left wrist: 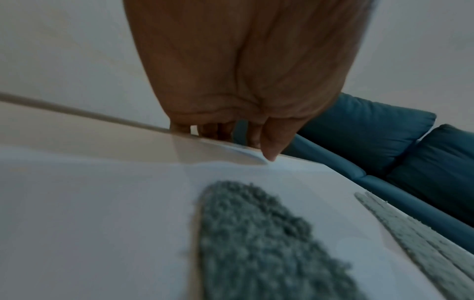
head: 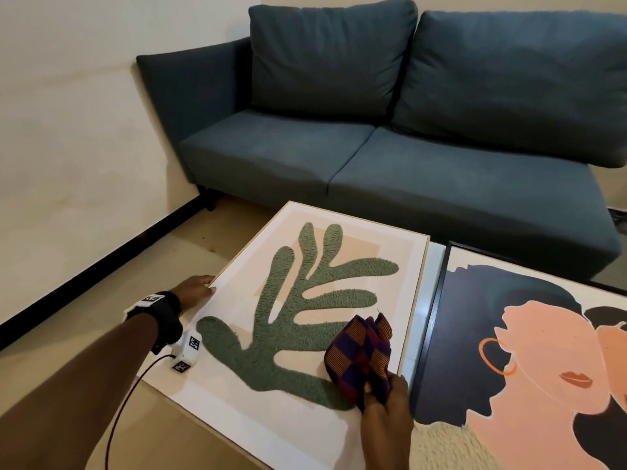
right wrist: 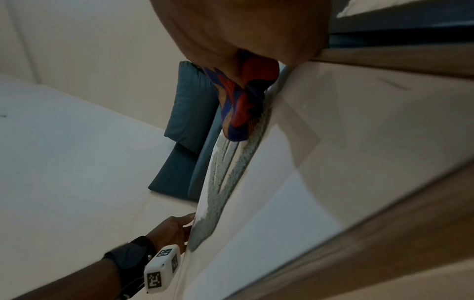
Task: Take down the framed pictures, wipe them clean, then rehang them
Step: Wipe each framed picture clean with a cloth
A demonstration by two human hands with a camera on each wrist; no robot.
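- Leaf picture (head: 315, 300), light wood frame, lies flat, face up, on a white table (head: 425, 300) in front of the sofa. Long axis runs from near-left to far-right, toward the sofa; leaf fronds point at the sofa, stem toward the person.
- Its near-left corner hangs out past the table over the floor; near edge cut off by the bottom of the head view.
- Portrait picture (head: 529, 351), black frame, also flat and face up, just beside the leaf picture on its right w/ a strip of white table between them. Right + near parts run out of view, so can't give its full length or axis.
- L hand (head: 196, 291) on the leaf picture's left edge: fingers curl round the frame rim, thumb on the glass (L wrist view shows it best).
- R hand (head: 386, 408) clamps a bunched checked cloth (head: 359, 354), purple/orange/red; cloth rests on the glass over the leaf's lower right, near the right frame rail. R fingers mostly hidden behind the cloth.
- Hands well apart, opposite sides of the frame.
- Room: blue 2-seat sofa (head: 407, 130) vs plain cream wall (head: 84, 113), black skirting, light wood floor (head: 101, 317).
- Wrist views blurry + dim; glass reflections make the print hard to read there.
- Table legs + far edge hidden under the pictures.
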